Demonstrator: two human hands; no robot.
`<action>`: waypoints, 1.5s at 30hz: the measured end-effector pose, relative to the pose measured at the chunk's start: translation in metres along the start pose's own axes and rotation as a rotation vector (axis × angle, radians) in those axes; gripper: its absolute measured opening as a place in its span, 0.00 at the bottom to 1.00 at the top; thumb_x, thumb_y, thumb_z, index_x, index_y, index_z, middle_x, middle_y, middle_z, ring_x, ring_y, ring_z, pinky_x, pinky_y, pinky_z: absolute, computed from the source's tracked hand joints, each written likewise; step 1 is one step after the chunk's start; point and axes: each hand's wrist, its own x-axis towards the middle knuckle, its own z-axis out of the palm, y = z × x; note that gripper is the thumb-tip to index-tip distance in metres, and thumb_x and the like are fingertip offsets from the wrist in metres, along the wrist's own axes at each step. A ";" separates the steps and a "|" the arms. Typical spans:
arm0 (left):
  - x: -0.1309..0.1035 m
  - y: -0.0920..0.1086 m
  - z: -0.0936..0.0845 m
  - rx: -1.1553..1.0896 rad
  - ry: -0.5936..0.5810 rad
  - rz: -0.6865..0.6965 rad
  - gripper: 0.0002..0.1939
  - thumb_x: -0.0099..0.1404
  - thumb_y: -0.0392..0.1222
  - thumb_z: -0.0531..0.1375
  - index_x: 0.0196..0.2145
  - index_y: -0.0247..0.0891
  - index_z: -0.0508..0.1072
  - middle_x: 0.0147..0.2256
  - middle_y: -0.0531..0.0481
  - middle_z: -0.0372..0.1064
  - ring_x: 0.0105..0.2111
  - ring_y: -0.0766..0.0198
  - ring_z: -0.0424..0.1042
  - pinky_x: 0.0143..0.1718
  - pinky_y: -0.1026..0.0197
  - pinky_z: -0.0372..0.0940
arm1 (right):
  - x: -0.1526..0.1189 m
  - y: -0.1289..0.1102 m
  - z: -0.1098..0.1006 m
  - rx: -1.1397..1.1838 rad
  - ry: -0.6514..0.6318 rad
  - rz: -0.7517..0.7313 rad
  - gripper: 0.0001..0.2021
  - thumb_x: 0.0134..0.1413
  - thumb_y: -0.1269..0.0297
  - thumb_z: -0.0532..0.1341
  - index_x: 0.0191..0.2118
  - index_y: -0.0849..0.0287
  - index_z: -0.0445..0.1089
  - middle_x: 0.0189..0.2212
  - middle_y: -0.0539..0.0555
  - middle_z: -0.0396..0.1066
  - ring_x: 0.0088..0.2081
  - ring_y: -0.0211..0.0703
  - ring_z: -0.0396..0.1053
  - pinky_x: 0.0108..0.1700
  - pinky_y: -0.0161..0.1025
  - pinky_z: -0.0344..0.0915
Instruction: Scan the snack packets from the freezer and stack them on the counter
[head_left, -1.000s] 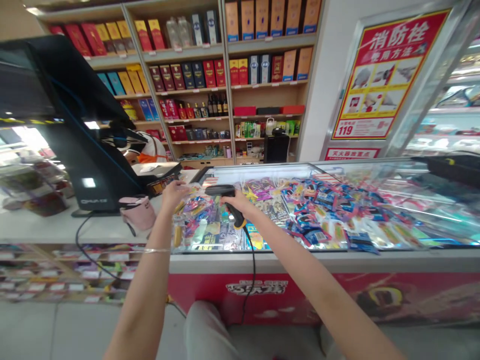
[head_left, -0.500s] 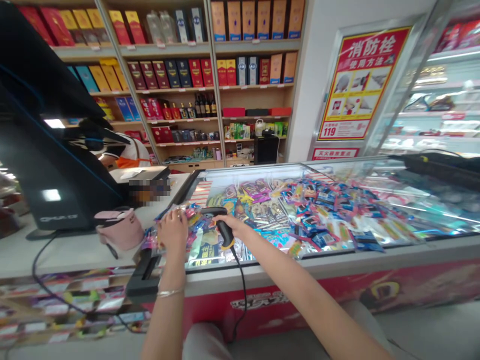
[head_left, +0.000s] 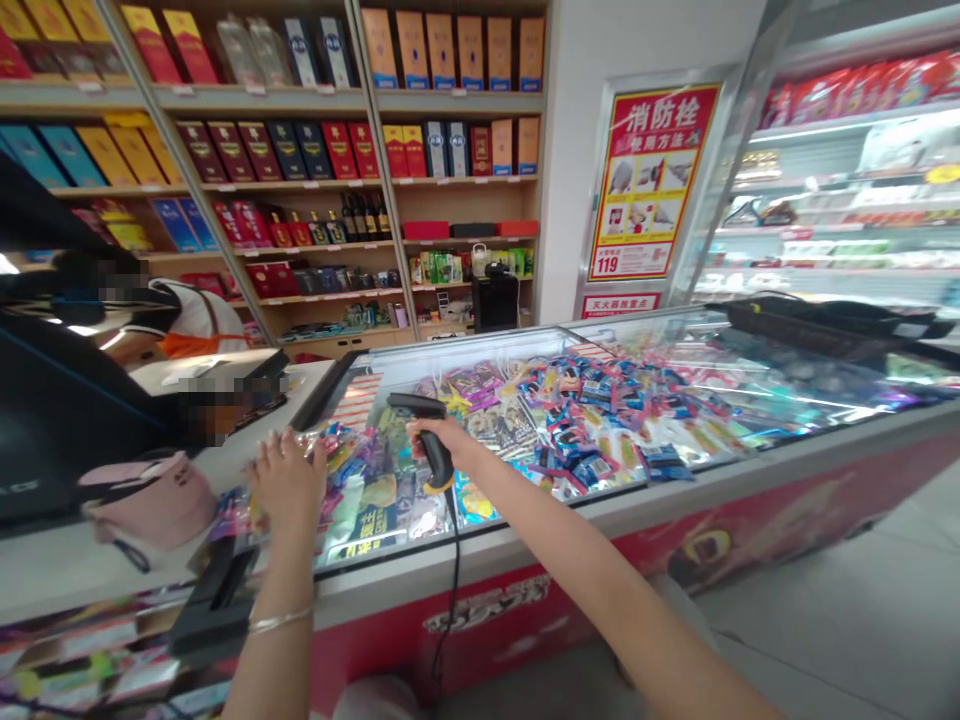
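While the right hand (head_left: 444, 442) is closed around the handle of a black scanner (head_left: 437, 462), its fingers wrapped and the head of the scanner pointing left, the left hand (head_left: 289, 480) lies palm down with fingers spread and slightly bent over some bright packets (head_left: 234, 508). Whether the left hand grips any of them: cannot tell, as its back hides the contact. Scanner position: held above the left part of the freezer (head_left: 712, 492), apart from the left hand; its cord (head_left: 454, 560) hangs down in front. Packets under the left hand: at the near left corner of the freezer, beside the surface (head_left: 37, 570). Many more wrappers (head_left: 592, 385) lie heaped inside the freezer. On the surface, a pink pouch (head_left: 154, 505) sits left of the left hand. A bracelet (head_left: 279, 621) circles the left wrist.
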 end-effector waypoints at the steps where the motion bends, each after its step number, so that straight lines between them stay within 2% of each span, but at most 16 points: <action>1: 0.002 0.008 0.000 -0.015 0.012 -0.005 0.29 0.66 0.51 0.48 0.61 0.36 0.55 0.60 0.35 0.58 0.61 0.42 0.55 0.59 0.38 0.51 | -0.008 -0.013 -0.008 -0.021 0.021 -0.048 0.06 0.49 0.71 0.64 0.25 0.63 0.68 0.14 0.48 0.68 0.16 0.34 0.65 0.21 0.30 0.67; 3: 0.008 0.032 0.000 -0.048 0.022 -0.008 0.33 0.65 0.50 0.50 0.62 0.30 0.51 0.60 0.30 0.56 0.61 0.41 0.55 0.59 0.41 0.52 | -0.025 -0.042 -0.026 -0.073 0.062 -0.140 0.05 0.48 0.71 0.64 0.25 0.64 0.68 0.15 0.50 0.69 0.16 0.34 0.66 0.20 0.30 0.66; 5: 0.014 0.066 0.002 -0.082 0.010 0.006 0.35 0.64 0.49 0.51 0.62 0.24 0.52 0.60 0.27 0.54 0.62 0.42 0.54 0.61 0.44 0.50 | -0.043 -0.072 -0.046 -0.104 0.095 -0.233 0.03 0.48 0.71 0.63 0.27 0.64 0.69 0.17 0.50 0.72 0.16 0.34 0.66 0.20 0.30 0.66; 8: 0.021 0.131 0.010 -0.179 -0.055 0.093 0.34 0.63 0.45 0.51 0.63 0.26 0.51 0.61 0.31 0.54 0.63 0.46 0.52 0.63 0.47 0.47 | -0.070 -0.112 -0.077 -0.140 0.157 -0.355 0.03 0.46 0.70 0.64 0.28 0.64 0.70 0.19 0.51 0.73 0.15 0.33 0.66 0.19 0.29 0.65; 10: 0.022 0.175 0.019 -0.287 -0.116 0.159 0.33 0.64 0.44 0.50 0.63 0.26 0.51 0.60 0.32 0.56 0.63 0.47 0.53 0.62 0.49 0.50 | -0.088 -0.133 -0.099 -0.165 0.217 -0.391 0.04 0.45 0.69 0.64 0.29 0.64 0.70 0.20 0.53 0.74 0.16 0.33 0.66 0.18 0.28 0.64; 14: 0.011 0.251 0.053 -0.516 -0.343 0.274 0.32 0.64 0.41 0.50 0.63 0.25 0.50 0.61 0.31 0.56 0.61 0.51 0.57 0.60 0.53 0.55 | -0.116 -0.156 -0.149 -0.217 0.347 -0.444 0.06 0.44 0.69 0.65 0.30 0.64 0.71 0.21 0.54 0.75 0.16 0.36 0.68 0.18 0.30 0.65; 18: -0.012 0.296 0.097 -0.577 -0.524 0.341 0.30 0.63 0.38 0.51 0.62 0.28 0.52 0.60 0.32 0.56 0.62 0.51 0.57 0.61 0.51 0.53 | -0.132 -0.156 -0.201 -0.225 0.525 -0.408 0.04 0.45 0.69 0.65 0.29 0.63 0.71 0.21 0.55 0.75 0.18 0.38 0.71 0.18 0.30 0.66; 21: -0.027 0.311 0.122 -0.502 -0.595 0.348 0.28 0.63 0.36 0.51 0.61 0.32 0.54 0.58 0.33 0.59 0.60 0.51 0.59 0.59 0.50 0.55 | -0.138 -0.150 -0.231 -0.216 0.623 -0.353 0.03 0.45 0.70 0.65 0.28 0.62 0.70 0.21 0.56 0.76 0.18 0.38 0.71 0.17 0.29 0.66; 23: -0.034 0.316 0.134 -0.417 -0.641 0.331 0.26 0.64 0.35 0.49 0.60 0.31 0.56 0.56 0.32 0.62 0.58 0.51 0.62 0.57 0.51 0.58 | -0.140 -0.145 -0.247 -0.190 0.663 -0.329 0.03 0.45 0.72 0.65 0.28 0.62 0.70 0.20 0.56 0.75 0.17 0.38 0.70 0.18 0.29 0.66; 27: -0.040 0.321 0.144 -0.308 -0.693 0.335 0.24 0.63 0.34 0.48 0.57 0.25 0.59 0.53 0.29 0.64 0.55 0.50 0.65 0.55 0.53 0.59 | -0.137 -0.136 -0.272 -0.123 0.690 -0.284 0.03 0.45 0.73 0.65 0.27 0.63 0.70 0.20 0.56 0.75 0.16 0.36 0.69 0.18 0.29 0.67; 30: -0.040 0.327 0.147 -0.250 -0.707 0.347 0.23 0.62 0.35 0.51 0.54 0.24 0.62 0.51 0.29 0.66 0.54 0.48 0.64 0.55 0.52 0.58 | -0.134 -0.130 -0.284 -0.098 0.699 -0.276 0.02 0.45 0.73 0.65 0.26 0.63 0.71 0.20 0.56 0.75 0.16 0.36 0.68 0.18 0.29 0.66; 34: -0.038 0.334 0.152 -0.185 -0.707 0.353 0.20 0.62 0.35 0.52 0.51 0.26 0.66 0.50 0.30 0.66 0.54 0.47 0.64 0.55 0.52 0.58 | -0.130 -0.125 -0.291 -0.098 0.698 -0.271 0.03 0.45 0.72 0.66 0.27 0.63 0.71 0.21 0.56 0.76 0.16 0.36 0.68 0.18 0.29 0.66; 40: -0.030 0.338 0.158 -0.142 -0.732 0.328 0.18 0.61 0.28 0.49 0.46 0.26 0.71 0.46 0.27 0.67 0.50 0.46 0.69 0.49 0.50 0.64 | -0.124 -0.120 -0.294 -0.141 0.667 -0.261 0.04 0.45 0.72 0.65 0.30 0.64 0.71 0.19 0.56 0.75 0.15 0.36 0.67 0.17 0.30 0.66; 43: -0.023 0.334 0.157 -0.185 -0.764 0.346 0.17 0.60 0.27 0.51 0.44 0.28 0.73 0.46 0.27 0.68 0.50 0.45 0.69 0.49 0.49 0.64 | -0.125 -0.123 -0.290 -0.158 0.681 -0.259 0.04 0.46 0.73 0.64 0.31 0.64 0.71 0.18 0.55 0.74 0.14 0.36 0.66 0.17 0.30 0.65; 45: -0.014 0.325 0.153 -0.241 -0.803 0.388 0.15 0.59 0.29 0.54 0.42 0.30 0.74 0.44 0.31 0.69 0.51 0.46 0.68 0.50 0.49 0.63 | -0.130 -0.126 -0.282 -0.152 0.675 -0.261 0.03 0.45 0.73 0.64 0.30 0.64 0.70 0.18 0.55 0.74 0.14 0.36 0.65 0.17 0.30 0.64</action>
